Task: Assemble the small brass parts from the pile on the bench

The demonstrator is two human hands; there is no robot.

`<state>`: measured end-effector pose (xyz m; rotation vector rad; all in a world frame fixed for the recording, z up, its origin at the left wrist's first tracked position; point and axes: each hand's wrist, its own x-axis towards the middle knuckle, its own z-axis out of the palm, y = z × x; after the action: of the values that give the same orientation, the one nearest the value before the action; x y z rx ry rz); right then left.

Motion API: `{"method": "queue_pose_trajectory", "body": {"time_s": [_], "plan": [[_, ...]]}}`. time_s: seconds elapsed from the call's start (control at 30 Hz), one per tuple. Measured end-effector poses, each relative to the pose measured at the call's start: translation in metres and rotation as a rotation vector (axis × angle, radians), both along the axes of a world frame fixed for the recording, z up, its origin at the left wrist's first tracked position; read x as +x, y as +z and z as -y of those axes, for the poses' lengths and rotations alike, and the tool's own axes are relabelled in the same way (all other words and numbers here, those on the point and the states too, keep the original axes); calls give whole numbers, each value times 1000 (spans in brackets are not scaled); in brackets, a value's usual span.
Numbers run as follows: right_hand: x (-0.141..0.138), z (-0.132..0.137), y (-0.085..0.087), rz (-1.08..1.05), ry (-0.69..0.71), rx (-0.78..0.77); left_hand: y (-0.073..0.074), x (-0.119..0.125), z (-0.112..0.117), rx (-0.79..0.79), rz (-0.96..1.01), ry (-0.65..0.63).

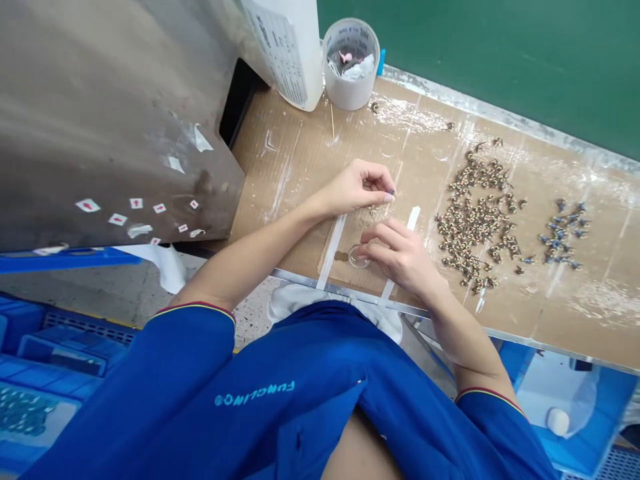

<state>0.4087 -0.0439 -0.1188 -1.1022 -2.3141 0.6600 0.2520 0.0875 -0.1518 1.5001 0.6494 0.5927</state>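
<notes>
My left hand (pixel 363 187) is closed in a pinch above the cardboard-covered bench. A tiny dark piece shows at its fingertips, too small to name. Closer to my body, my right hand (pixel 400 253) has its fingers curled together at a small clear round dish (pixel 359 257). Whatever those fingers may hold is hidden. Between the two hands lie a few tiny pieces (pixel 373 212) on the cardboard. To the right spreads a large pile of small brass-coloured metal parts (pixel 470 223). Beyond it sits a smaller group of similar parts with bluish ends (pixel 563 233).
A tape-roll tub (pixel 351 90) holding scraps stands at the back, beside a white labelled container (pixel 295 60). A thin stick (pixel 333 121) lies before it. A metal cabinet (pixel 125 100) borders the left. Blue bins (pixel 55 353) are below the bench. Green surface (pixel 500 60) lies behind.
</notes>
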Motion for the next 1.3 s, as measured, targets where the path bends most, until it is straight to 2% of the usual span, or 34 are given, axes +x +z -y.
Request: {"method": "queue_pose_trajectory", "body": {"time_s": [0.17, 0.33, 0.47, 0.53, 0.6, 0.7, 0.8, 1.03, 1.3], "plan": [[3, -1, 1, -3, -4, -35, 0, 7, 9, -48, 25, -43], [0, -5, -5, -152, -19, -100, 0, 6, 9, -56, 23, -46], [10, -8, 4, -286, -113, -245, 0, 5, 10, -38, 20, -74], [15, -8, 10, -339, -231, -301, 0, 5, 11, -35, 25, -97], [19, -7, 13, -385, -419, -272, 1, 5, 12, -33, 27, -106], [22, -8, 10, -431, -709, -111, 1, 6, 13, 3, 5, -105], [26, -11, 3, -410, -854, 23, 1, 7, 13, 52, -31, -88], [30, -16, -12, -368, -837, 91, 1, 7, 14, 77, -60, -89], [29, -16, -14, -321, -830, 81, 3, 7, 14, 97, -72, -99]]}}
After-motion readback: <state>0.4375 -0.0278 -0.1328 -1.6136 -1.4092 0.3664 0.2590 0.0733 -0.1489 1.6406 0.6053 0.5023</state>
